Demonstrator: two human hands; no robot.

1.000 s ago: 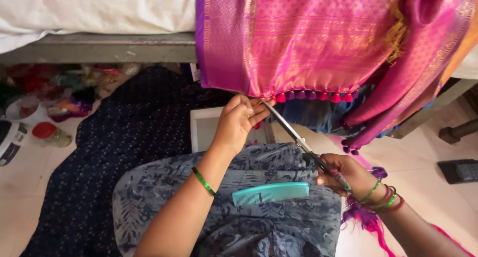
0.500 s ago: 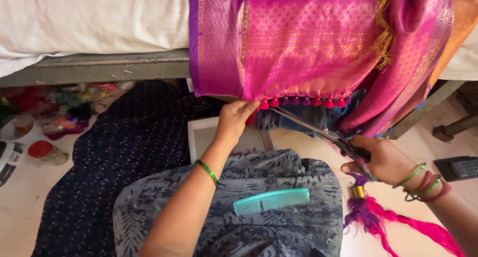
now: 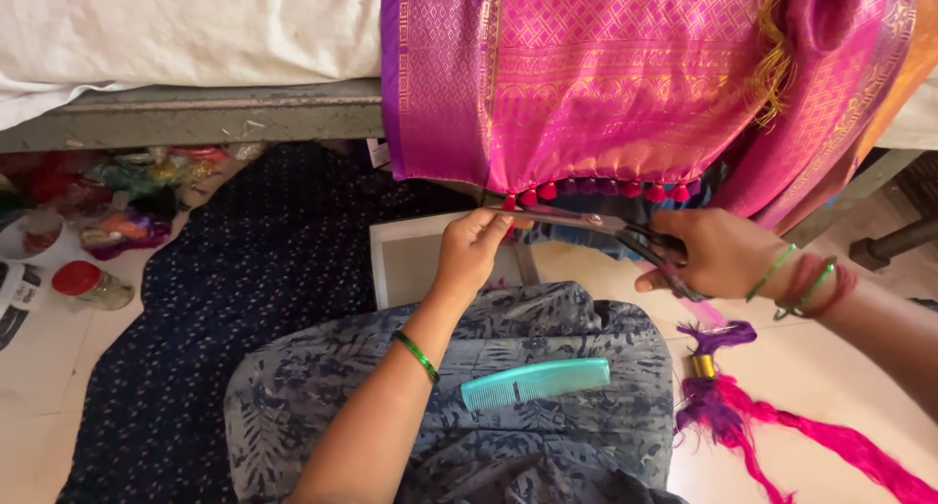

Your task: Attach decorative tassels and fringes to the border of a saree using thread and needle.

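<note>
Nearest the camera, a teal comb (image 3: 535, 382) lies flat on the person's lap, on blue-grey leaf-print cloth (image 3: 547, 445) whose lower part runs out of the frame. Just to the right of the comb, on the pale floor, a bundle of pink and purple thread (image 3: 772, 426) bound with a gold band trails off the bottom right corner. Beyond the comb, the left hand (image 3: 471, 250) reaches up with a green bangle on its wrist; its fingertips are pinched together at the lower hem of the pink silk cloth (image 3: 606, 84), at the left end of the tassel row (image 3: 596, 189), though what exactly lies between them is too small to make out. To the right of that hand, the right hand (image 3: 718, 252) is closed around the handles of a pair of scissors (image 3: 596, 223), and the fingers cover the handles almost wholly. The blades point left toward the left hand, lying just under the red and purple tassels; whether they are parted or shut cannot be told, as they show as one thin dark line. The right forearm is cut off by the frame edge. Left of the comb, a dark dotted cloth (image 3: 225, 299) spreads over the floor, and beyond it small jars and tins (image 3: 88, 281) sit half hidden under the bed frame (image 3: 195, 113).
</note>
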